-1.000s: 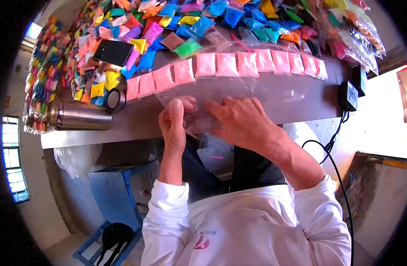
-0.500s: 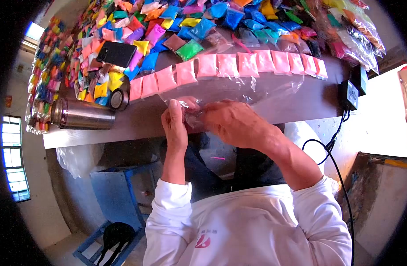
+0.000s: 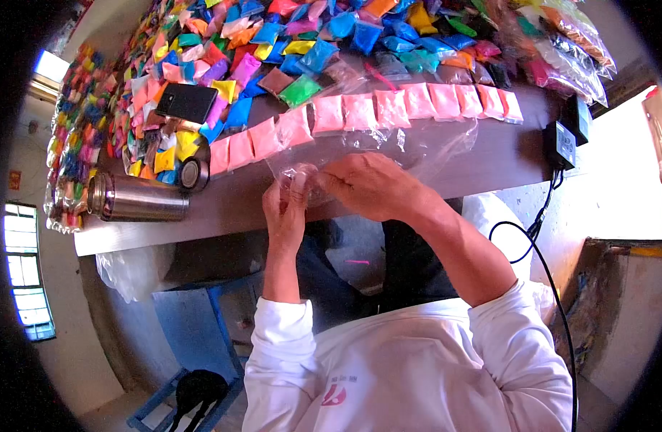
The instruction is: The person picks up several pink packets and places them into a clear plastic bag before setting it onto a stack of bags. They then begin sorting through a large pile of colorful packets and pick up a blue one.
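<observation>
My left hand (image 3: 286, 200) is closed, thumb and fingers pinching the gathered edge of a clear plastic bag (image 3: 432, 147). Right beside it, my right hand (image 3: 370, 183) is bent over the same plastic, its fingertips pressed together at that edge. The bag spreads over the table behind my hands, its shiny folds reaching to the right. Just beyond it lies a curved row of pink packets (image 3: 327, 115), side by side, some overlapped by the plastic in this view. My right hand partly hides the bag's near edge.
Many colourful packets (image 3: 302, 90) cover the back of the table (image 3: 504, 155). On the left are a black phone (image 3: 187, 103), a steel flask (image 3: 147, 198) lying on its side and its round lid (image 3: 194, 173). A black power adapter (image 3: 561, 144) with cables sits at the right edge.
The view has shifted slightly. My two hands have come closer together at the bag's edge, my right hand moving left, and both still grip the plastic.
</observation>
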{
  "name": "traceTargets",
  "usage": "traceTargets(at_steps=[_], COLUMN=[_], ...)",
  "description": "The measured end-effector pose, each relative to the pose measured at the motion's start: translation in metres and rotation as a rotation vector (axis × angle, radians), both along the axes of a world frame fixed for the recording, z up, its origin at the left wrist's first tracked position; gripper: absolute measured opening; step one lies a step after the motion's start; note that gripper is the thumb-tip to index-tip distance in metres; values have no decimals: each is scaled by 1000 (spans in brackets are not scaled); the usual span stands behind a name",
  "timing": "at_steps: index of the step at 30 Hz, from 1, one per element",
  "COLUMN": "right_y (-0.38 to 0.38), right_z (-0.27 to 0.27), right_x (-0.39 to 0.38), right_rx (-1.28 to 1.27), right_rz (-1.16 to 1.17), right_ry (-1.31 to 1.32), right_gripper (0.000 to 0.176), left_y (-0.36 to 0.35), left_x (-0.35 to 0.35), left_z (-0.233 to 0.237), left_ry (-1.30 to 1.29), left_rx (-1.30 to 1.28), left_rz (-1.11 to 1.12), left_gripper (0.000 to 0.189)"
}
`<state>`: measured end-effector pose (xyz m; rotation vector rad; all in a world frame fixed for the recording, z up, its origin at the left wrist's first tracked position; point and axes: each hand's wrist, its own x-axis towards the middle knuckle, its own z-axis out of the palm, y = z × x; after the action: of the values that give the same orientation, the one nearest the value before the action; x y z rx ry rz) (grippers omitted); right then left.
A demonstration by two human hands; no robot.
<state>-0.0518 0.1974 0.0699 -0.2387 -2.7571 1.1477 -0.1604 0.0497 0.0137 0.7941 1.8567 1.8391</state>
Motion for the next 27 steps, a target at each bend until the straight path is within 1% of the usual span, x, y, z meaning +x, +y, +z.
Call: traceTargets(at_steps=[1, 3, 5, 7, 8, 9, 10, 11, 13, 14, 18, 20, 21, 23, 24, 26, 27], right_y=[-1, -1, 4, 14, 23, 38, 50, 57, 70, 77, 69, 61, 57, 47, 43, 37, 31], right_z=[5, 9, 16, 25, 20, 11, 7, 6, 5, -2, -2, 4, 3, -4, -5, -6, -7], right_x=[1, 3, 10, 24, 31, 39, 46, 55, 73, 80, 85, 78, 73, 58, 47, 23, 15], right_rx=[21, 23, 30, 214, 217, 291, 365, 367, 333, 366, 429, 303, 303, 236, 236, 254, 254], right_rz=[3, -1, -11, -130, -135, -140, -146, -148, -396, -381, -389, -312, -310, -116, -116, 191, 190], right_ry=[-25, -52, -84, -128, -135, -193, -250, -251, -279, -201, -168, -135, -133, 13, 16, -72, -72], right_gripper=[29, 30, 32, 32, 32, 29, 26, 26, 21, 23, 27, 27, 27, 24, 24, 20, 20], left_y=[1, 3, 4, 6, 5, 5, 4, 4, 7, 8, 5, 5, 5, 5, 6, 6, 6], left_x=[0, 1, 7, 11, 11, 9, 7, 7, 8, 9, 8, 5, 5, 7, 8, 9, 9], left_z=[-1, -1, 0, 2, 2, 3, 2, 2, 5, 3, -5, -6, -6, -5, -4, -2, -1], left_ry=[0, 401, 388, 370, 390, 413, 336, 335, 393, 391, 374, 370, 363, 358, 377, 397, 396], left_rx=[2, -47, -75, -107, -118, -128, -107, -105, -46, -45, -83, -95, -78, -64, -85, -104, -96], left_rz=[-4, 15, 45, 74, 94, 116, 76, 74, 39, 35, 67, 76, 74, 72, 69, 66, 72], left_gripper=[29, 32, 33, 34, 35, 35, 35, 35, 34, 34, 33, 33, 33, 32, 32, 32, 32])
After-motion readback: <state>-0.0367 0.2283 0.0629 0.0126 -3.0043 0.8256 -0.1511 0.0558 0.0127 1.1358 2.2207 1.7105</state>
